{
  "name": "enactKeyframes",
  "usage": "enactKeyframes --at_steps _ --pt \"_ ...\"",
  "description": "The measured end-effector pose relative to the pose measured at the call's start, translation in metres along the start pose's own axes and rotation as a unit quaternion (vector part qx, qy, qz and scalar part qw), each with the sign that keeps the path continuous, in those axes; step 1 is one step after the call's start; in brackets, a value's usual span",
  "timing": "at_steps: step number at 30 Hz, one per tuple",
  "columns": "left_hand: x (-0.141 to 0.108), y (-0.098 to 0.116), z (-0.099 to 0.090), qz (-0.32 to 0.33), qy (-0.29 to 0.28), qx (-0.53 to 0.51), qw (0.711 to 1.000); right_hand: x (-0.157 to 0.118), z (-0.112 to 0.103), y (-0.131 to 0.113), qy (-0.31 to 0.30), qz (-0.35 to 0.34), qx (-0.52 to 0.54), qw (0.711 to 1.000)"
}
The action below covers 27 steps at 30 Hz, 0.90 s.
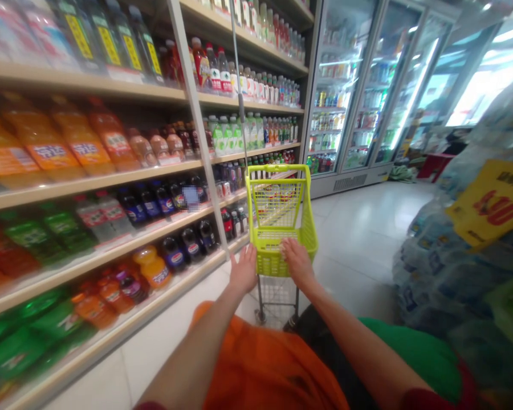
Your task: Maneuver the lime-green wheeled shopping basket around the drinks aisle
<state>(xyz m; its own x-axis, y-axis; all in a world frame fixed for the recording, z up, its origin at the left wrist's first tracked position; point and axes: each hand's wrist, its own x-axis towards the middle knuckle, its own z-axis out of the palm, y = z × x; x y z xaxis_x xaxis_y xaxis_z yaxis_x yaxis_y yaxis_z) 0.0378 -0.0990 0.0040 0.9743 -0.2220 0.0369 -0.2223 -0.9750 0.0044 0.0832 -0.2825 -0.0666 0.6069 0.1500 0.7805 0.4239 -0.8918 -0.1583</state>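
Bottle shelves point(89, 183) at left, wrapped packs point(414, 279) stacked right. Cart point(277, 234) upright, long axis running away from me. My left hand point(244, 269) spread; right hand point(298, 263) on rim, grip unclear.

Two hands point(243, 272) point(298, 263), one cart point(277, 233).

At the upper left of the frame, the bottles with yellow labels point(106, 42) are smeared by blur and partly cut by the top edge, the green bottles point(19, 350) at the lower left run past the left edge, and a pixelated patch point(191, 196) left of centre hides part of a dark bottle's label. Near the centre, the right hand's point(298, 263) fingertips blur against the yellow-green cart point(309, 230), their grip unclear. At the right, the yellow sign point(496, 202) is cut by the edge, its small print unreadable, and drinks inside the glass-door fridges point(344, 176) are too small to identify
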Motion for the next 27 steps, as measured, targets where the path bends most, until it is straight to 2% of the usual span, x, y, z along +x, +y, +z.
enactKeyframes --at_steps 2,7,9,12,15,17,19,23,27 --pt "0.0 0.001 0.001 -0.002 -0.002 -0.002 1.0 -0.002 -0.003 0.003 0.016 0.012 -0.009 1.0" --pt "0.001 0.0 0.004 -0.003 0.004 0.01 1.0 0.005 0.013 -0.038 -0.015 -0.03 -0.011 0.999" --pt "0.002 -0.001 0.004 -0.004 0.005 0.015 1.0 0.008 0.015 -0.042 -0.032 -0.04 -0.01 0.999" --pt "0.003 -0.002 0.005 -0.005 0.006 0.01 1.0 0.001 0.004 -0.016 -0.02 -0.025 -0.014 0.999" --pt "0.0 -0.003 0.012 -0.036 0.014 -0.014 0.999 -0.009 -0.014 0.016 0.03 -0.001 -0.013 0.999" --pt "-0.006 -0.004 0.021 -0.071 0.007 -0.03 0.997 -0.014 -0.021 0.02 0.06 -0.011 -0.002 0.998" --pt "-0.014 -0.003 0.032 -0.089 -0.012 -0.038 0.995 -0.016 -0.019 0.007 0.061 -0.061 0.015 0.996" --pt "-0.034 0.005 0.047 -0.061 -0.039 -0.032 0.997 -0.015 0.002 -0.033 0.011 -0.182 0.058 0.981" --pt "-0.048 0.011 0.051 -0.041 -0.058 -0.018 0.997 -0.034 0.022 -0.042 -0.038 -0.203 0.079 0.975"
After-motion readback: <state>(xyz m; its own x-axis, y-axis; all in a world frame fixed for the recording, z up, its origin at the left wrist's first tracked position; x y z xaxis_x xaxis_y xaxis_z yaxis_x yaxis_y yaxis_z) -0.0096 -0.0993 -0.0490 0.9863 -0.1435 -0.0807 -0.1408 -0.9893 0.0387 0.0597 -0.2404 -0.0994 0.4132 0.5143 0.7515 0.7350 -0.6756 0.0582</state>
